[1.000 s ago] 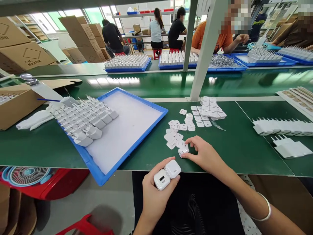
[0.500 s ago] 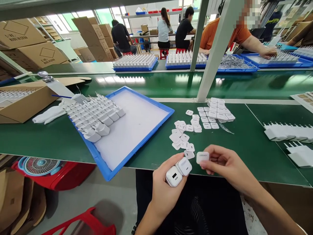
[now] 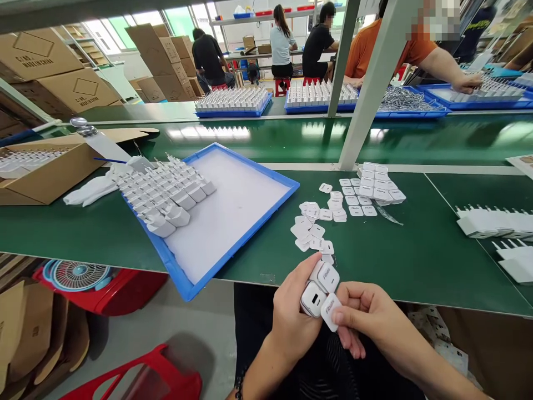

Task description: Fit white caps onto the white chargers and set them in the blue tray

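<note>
My left hand (image 3: 295,305) wraps round two white chargers side by side. One charger (image 3: 312,299) shows a face with dark port slots; the charger (image 3: 327,277) above it carries a printed white face. My right hand (image 3: 366,316) pinches a small printed white plate (image 3: 331,312) between thumb and fingers, right beside the slotted charger; whether they touch I cannot tell. Loose white plates (image 3: 308,229) lie scattered just beyond my hands, with a stacked sheet of plates (image 3: 377,183) farther back. Left of them, a blue-rimmed tray (image 3: 250,234) holds rows of white chargers (image 3: 166,191) with pins up.
White plugs (image 3: 495,223) stand at the right of the green table. An open cardboard box (image 3: 45,180) and a white glove (image 3: 91,191) are at the left. A slanted metal post (image 3: 368,94) rises behind the plates. People sit across the line, one reaching into a tray.
My right hand has brought the small plate left and down, next to the chargers. My left hand has shifted slightly right in view, its chargers turned a little.
</note>
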Motion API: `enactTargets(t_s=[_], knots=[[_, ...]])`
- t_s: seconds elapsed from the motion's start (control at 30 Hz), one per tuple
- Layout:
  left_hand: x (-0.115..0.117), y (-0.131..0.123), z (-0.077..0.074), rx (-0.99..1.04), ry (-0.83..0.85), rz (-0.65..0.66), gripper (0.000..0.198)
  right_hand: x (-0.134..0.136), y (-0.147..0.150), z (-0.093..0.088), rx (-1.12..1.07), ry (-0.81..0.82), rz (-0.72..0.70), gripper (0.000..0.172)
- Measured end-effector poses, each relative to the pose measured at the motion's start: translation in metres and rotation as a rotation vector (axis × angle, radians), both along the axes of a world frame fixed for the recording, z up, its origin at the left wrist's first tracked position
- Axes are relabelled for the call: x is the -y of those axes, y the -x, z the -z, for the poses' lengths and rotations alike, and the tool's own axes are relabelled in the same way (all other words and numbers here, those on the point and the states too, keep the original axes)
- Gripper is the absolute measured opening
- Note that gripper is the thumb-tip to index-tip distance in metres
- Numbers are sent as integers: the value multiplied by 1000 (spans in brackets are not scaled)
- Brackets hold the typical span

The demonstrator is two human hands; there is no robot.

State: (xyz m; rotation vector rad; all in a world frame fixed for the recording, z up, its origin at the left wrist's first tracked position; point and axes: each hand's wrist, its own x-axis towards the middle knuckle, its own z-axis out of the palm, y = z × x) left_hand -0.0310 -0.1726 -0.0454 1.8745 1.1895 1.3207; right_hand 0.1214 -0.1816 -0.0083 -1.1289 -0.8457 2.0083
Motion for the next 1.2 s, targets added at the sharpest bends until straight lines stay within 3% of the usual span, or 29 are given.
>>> enactTargets(t_s=[0.2,0.37,0.57,1.2], knots=[[0,3,0,-7,11,-28,57,-2,1,-14,24,-24,-1,30],[-2,4,-1,-22,-19,-26,55,-1,1,-8,34,37,-10,32],[-7,5,-1,-44,-174,23,50,-4,3,1,1,23,2,31],[-8,2,-3,-108,-221,64,47,0,-1,-9,212,-61,31,35]])
